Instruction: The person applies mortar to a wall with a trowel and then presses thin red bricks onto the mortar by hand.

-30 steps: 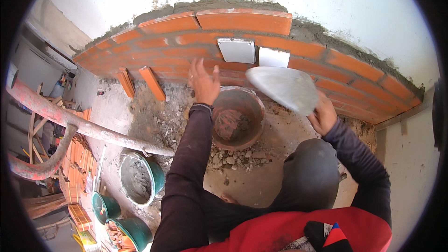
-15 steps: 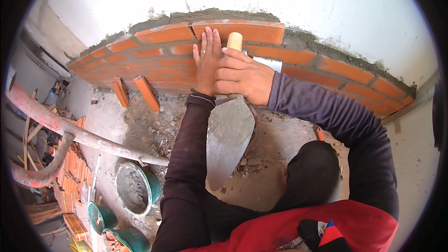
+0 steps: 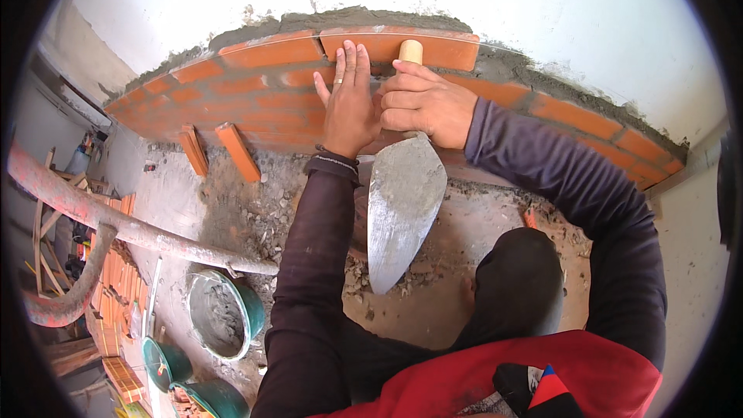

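Observation:
My right hand grips a brick trowel by its wooden handle, whose rounded butt points up at the wall. The trowel's blade hangs down toward me, grey mortar smeared over its upper half. Beside it my left hand lies with fingers outstretched, their tips against the lower face of a top-course orange brick. A mortar-filled gap separates that brick from another brick on its left. Below runs the brick wall, laid in grey mortar. A thin string stretches along its top edge.
Two loose bricks lean against the wall's foot at left. A green tub of mortar and further green buckets stand at lower left. A paint-spattered metal pipe frame crosses the left side. Stacked bricks lie beyond it.
My right hand and the trowel have shifted a little to the right, the blade swinging right and up. My left hand stays on the brick. The view has tilted slightly.

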### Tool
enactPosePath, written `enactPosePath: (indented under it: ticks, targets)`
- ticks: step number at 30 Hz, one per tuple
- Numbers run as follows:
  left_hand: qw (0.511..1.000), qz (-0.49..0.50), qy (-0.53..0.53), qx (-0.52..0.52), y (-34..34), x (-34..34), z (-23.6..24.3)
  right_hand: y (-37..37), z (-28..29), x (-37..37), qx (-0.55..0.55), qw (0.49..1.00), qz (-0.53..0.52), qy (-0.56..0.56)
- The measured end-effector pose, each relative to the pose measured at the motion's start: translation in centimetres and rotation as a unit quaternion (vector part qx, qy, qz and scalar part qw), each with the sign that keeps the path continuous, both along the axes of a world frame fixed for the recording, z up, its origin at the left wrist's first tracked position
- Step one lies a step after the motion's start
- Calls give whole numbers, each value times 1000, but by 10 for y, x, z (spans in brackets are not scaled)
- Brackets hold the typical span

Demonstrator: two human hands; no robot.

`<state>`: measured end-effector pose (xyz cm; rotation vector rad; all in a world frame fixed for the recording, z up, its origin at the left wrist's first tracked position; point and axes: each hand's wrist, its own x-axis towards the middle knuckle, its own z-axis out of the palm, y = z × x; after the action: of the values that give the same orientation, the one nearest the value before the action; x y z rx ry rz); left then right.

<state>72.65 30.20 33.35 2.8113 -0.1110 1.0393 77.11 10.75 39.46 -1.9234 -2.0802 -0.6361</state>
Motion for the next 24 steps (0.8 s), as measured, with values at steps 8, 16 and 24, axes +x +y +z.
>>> enactPosePath:
  ticks: [8,16,24]
  targets:
    - [1000,4,-10,-18,3,-1,-2,12,4,-16,22,998,59,15]
    - [1000,-2,-13,-27,0,1,-4,17,4,-5,3,998,41,47]
    - [1000,15,-10,7,7,12,-12,27,7,8,-39,997,48,54]
